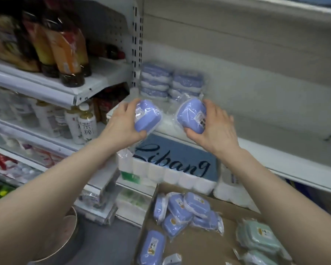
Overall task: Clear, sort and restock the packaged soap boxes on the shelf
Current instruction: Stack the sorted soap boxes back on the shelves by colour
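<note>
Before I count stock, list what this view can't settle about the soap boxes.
Head view, shelf stacks: blurred, so the count and any rows behind are unknown.
Head view, label on the purple box in the right hand: too blurred to read.
Head view, green boxes in the carton: cut off by the bottom edge.

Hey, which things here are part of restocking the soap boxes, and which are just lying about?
Job: left hand gripping a purple soap box; right hand gripping a second purple box; purple stacks on the shelf; loose purple boxes and green boxes in the carton.
Lying about: sauce bottles; drink bottles; Libang tissue pack.
</note>
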`<state>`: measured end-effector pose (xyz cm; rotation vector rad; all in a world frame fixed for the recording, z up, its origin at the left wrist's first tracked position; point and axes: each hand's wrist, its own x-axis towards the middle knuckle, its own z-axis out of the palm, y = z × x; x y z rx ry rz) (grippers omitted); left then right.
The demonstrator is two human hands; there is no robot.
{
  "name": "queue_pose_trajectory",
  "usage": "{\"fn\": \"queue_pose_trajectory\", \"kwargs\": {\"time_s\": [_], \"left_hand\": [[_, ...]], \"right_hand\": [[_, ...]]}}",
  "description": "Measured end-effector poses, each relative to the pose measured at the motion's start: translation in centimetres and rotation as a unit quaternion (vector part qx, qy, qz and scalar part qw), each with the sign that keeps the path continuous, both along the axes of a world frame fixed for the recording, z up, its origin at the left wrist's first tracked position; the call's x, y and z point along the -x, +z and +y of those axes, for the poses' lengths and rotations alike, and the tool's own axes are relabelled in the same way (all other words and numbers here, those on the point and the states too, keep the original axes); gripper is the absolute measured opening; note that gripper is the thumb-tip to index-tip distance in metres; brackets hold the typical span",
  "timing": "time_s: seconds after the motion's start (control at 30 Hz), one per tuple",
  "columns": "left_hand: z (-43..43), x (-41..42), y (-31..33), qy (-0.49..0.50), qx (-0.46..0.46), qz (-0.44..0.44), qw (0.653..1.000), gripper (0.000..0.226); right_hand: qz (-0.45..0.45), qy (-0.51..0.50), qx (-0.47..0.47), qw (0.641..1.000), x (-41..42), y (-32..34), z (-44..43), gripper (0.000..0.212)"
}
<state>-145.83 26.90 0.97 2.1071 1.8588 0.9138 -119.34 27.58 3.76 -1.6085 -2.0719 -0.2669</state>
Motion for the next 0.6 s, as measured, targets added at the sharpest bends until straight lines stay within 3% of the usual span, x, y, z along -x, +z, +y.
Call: {"fn": "queue_pose_trajectory", "kwargs": {"time_s": [0.37,0.6], "left_hand": [[18.2,1.6,7.9,-0.063,-0.138,0.187,0.97,0.089],[26.6,1.8,11.1,-0.137,-0.072,0.232,0.96,0.091]], "right_hand": [[-0.051,-0.087,-0.074,0.992,1.3,1.9,9.4,0.076],[-0.064,-0.097,-0.059,0.992,1.6,4.3,13.7,0.079]]}}
